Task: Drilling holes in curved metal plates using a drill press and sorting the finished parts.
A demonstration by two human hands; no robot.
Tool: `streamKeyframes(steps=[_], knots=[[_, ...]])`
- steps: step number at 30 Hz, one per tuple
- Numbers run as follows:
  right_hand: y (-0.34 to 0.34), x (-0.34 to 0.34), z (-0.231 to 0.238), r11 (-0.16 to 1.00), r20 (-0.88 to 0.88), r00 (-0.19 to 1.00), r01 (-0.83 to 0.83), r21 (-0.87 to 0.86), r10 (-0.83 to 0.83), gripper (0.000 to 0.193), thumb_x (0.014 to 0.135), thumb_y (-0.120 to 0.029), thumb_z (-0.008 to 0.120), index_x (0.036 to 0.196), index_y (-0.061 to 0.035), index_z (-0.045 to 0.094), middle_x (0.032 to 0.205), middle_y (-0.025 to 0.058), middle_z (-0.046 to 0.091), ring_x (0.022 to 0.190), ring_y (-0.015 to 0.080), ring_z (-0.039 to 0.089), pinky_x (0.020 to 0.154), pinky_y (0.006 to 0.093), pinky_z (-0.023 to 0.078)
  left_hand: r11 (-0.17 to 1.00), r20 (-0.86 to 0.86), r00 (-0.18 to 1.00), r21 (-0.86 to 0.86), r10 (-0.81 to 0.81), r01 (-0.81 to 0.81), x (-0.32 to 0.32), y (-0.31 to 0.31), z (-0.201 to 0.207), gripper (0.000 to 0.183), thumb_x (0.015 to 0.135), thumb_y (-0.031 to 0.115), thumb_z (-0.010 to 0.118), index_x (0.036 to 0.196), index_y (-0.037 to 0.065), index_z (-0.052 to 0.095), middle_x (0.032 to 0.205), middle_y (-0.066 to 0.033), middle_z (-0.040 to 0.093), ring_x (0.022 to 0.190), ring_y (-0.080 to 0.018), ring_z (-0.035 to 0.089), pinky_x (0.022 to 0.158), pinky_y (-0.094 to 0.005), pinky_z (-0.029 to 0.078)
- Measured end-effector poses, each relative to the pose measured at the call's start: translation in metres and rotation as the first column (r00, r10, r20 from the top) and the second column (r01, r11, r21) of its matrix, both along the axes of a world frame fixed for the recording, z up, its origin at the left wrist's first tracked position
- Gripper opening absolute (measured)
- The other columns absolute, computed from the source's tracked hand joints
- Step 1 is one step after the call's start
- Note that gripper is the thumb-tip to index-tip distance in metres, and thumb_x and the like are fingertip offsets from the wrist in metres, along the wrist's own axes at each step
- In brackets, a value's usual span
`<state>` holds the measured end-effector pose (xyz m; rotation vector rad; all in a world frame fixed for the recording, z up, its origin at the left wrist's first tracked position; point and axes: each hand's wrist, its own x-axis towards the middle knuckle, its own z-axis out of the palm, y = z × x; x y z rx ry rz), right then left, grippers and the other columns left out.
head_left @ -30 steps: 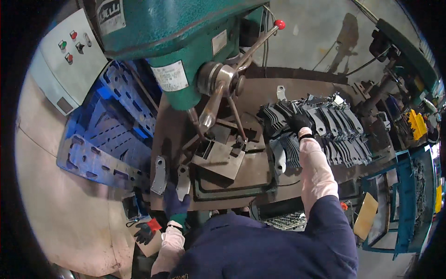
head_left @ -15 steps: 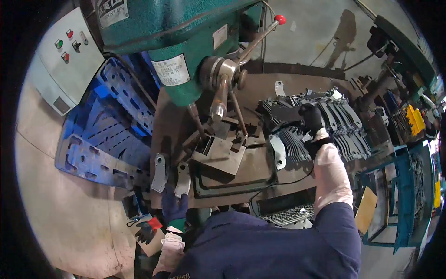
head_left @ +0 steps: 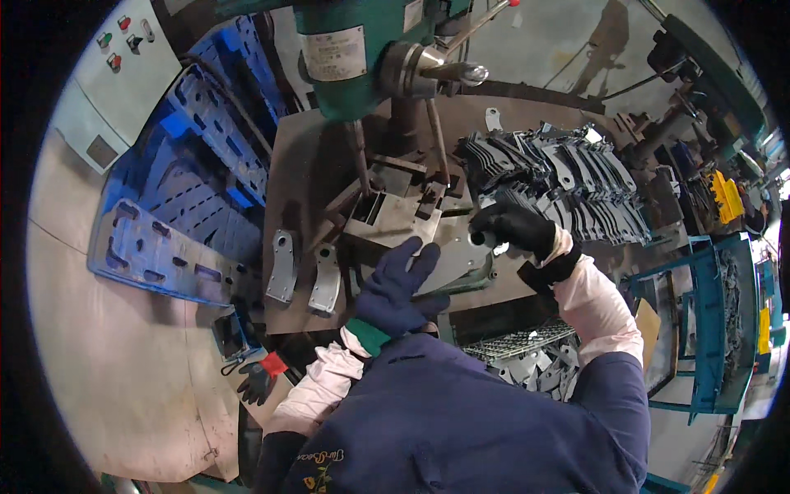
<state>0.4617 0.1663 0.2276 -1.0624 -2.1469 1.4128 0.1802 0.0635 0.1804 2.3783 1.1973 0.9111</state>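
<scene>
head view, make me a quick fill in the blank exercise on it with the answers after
The left hand has a ____ glove cuff at its wrist.
The right hand is gloved in ____.
Left of the metal block, ____ metal plates lie side by side.
The plastic pallets beyond the table's left edge are ____.

Missing words: green; black; two; blue

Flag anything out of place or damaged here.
No obvious damage or spill. One grey plate lies apart behind the stacked rows of plates. A loose black glove lies off the table, lower left. Gloves are mismatched: left hand dark blue, right hand black.
</scene>
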Motion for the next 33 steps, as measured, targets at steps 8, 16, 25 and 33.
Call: streamKeyframes(steps=[8, 16, 25, 33], knots=[[0.026, -0.039, -0.067, 0.968, 0.087, 0.967, -0.245, 0.056, 0.24, 0.022, 0.09, -0.017, 0.057, 0.105, -0.0035, 0.065, 0.098, 0.0086, 0.068, 0.075, 0.0158, 0.061, 0.064, 0.0303, 0.051, 0.955, -0.073, 0.997, -0.294, 0.014, -0.035, -0.035, -0.013, -0.005, 0.071, 0.078, 0.042, 0.068, 0.138, 0.011, 0.046, 0.113, -0.0166, 0.059, 0.1, -0.0363, 0.058, 0.084, -0.0467, 0.048], [0.018, -0.075, 0.108, 0.913, -0.618, 0.757, -0.071, -0.402, -0.213, 0.054, 0.101, -0.04, 0.038, 0.132, 0.0028, 0.049, 0.108, 0.0095, 0.064, 0.09, 0.0178, 0.061, 0.082, 0.032, 0.048, 0.815, -0.241, 0.89, -0.363, 0.386, -0.452, -0.073, 0.01, -0.037, 0.071, 0.079, 0.05, 0.066, 0.138, 0.016, 0.048, 0.115, -0.0217, 0.058, 0.108, -0.0399, 0.055, 0.092, -0.0483, 0.045], [-0.02, -0.116, 0.198, 0.74, -0.691, 0.575, -0.206, -0.64, -0.438, 0.041, 0.099, -0.031, 0.04, 0.12, 0.0011, 0.055, 0.1, 0.011, 0.064, 0.085, 0.0205, 0.061, 0.082, 0.0346, 0.049, 0.908, -0.027, 0.908, 0.027, 0.418, -0.417, -0.09, 0.067, -0.129, 0.068, 0.078, 0.042, 0.068, 0.139, 0.022, 0.045, 0.13, -0.0226, 0.051, 0.112, -0.0439, 0.052, 0.091, -0.0511, 0.046], [0.002, -0.116, 0.186, 0.598, -0.734, 0.465, -0.43, -0.676, -0.495, 0.029, 0.099, -0.022, 0.044, 0.113, 0.0001, 0.056, 0.093, 0.0082, 0.06, 0.084, 0.0192, 0.056, 0.082, 0.0324, 0.048, 0.833, -0.218, 0.805, 0.116, 0.552, -0.54, -0.074, 0.07, -0.099, 0.066, 0.081, 0.041, 0.065, 0.14, 0.022, 0.044, 0.118, -0.0236, 0.057, 0.108, -0.0431, 0.055, 0.088, -0.0509, 0.047]])
